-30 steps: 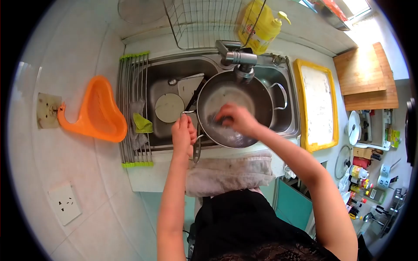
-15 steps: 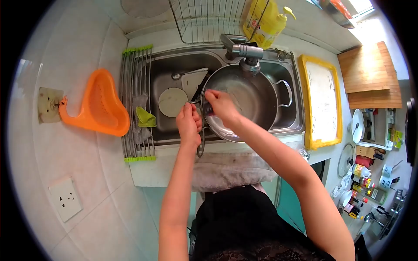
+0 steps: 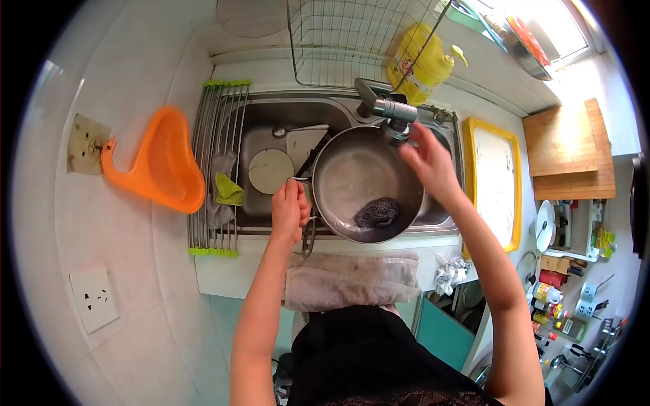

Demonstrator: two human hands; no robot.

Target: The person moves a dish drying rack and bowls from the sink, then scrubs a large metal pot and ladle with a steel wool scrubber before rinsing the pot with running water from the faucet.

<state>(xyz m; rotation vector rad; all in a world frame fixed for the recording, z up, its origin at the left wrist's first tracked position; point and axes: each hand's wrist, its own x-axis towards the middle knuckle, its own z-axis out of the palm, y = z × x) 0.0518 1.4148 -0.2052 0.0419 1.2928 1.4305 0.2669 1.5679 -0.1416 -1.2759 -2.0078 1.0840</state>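
A wide steel pot rests over the sink, under the tap. My left hand is closed around the metal loop handle on its left side. Inside the pot, near the front, lies a dark steel wool scrubber with a little water beside it. My right hand is beside the head of the tap, thumb and fingers apart, with nothing in it. Whether its fingertips touch the tap I cannot tell. A dark handle juts over the sink's front edge below my left hand.
The left basin holds a round pale lid-like disc and a ladle. A roll-up rack with a green cloth spans its left end. Behind stand a wire rack and a yellow detergent bottle. A folded towel lies in front.
My right hand has let go of the scrubber, which now lies in the pot, and has moved right and up to the tap. My left hand stays on the handle.
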